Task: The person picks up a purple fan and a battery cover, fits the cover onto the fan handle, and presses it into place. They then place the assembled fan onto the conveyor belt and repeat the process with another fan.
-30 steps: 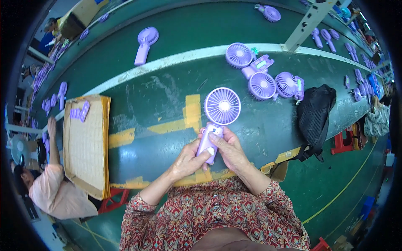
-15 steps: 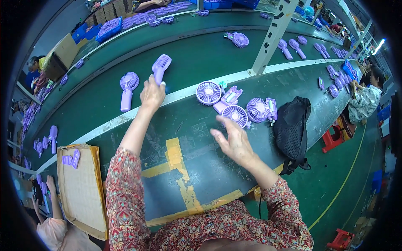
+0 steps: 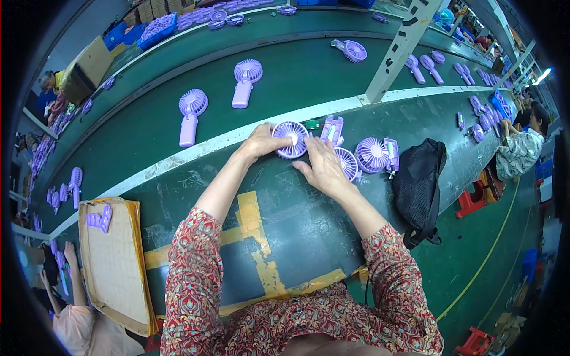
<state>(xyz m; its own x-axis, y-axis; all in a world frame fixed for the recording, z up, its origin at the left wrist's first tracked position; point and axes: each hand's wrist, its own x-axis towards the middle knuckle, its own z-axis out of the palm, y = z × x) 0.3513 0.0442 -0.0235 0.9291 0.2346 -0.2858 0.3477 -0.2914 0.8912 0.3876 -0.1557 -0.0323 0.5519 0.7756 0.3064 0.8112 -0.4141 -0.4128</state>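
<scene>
My left hand [image 3: 260, 144] has closed on the left rim of a round purple handheld fan [image 3: 290, 141], its thumb across the front grille. Beside it my right hand [image 3: 325, 169] is spread, fingers stretched between that fan and an opened purple handle [image 3: 332, 130]; the fingertips are partly hidden. Under its outer edge shows another purple fan [image 3: 346, 163], partly covered. A small green circuit board [image 3: 312, 124] lies beyond the held fan. Farther right rests a fan [image 3: 372, 155] with its handle opened.
Two whole purple fans lie on the green conveyor belt [image 3: 217, 115] beyond the white rail. A black mesh bag [image 3: 418, 184] sits at the bench's right. To the left stands a shallow cardboard tray [image 3: 113, 267] holding purple pieces. A white post [image 3: 395, 59] rises behind; co-workers sit both sides.
My left hand has let go of a purple fan, now lying on the belt, and come back right to grip another. My right hand has shifted left and slightly away from me.
</scene>
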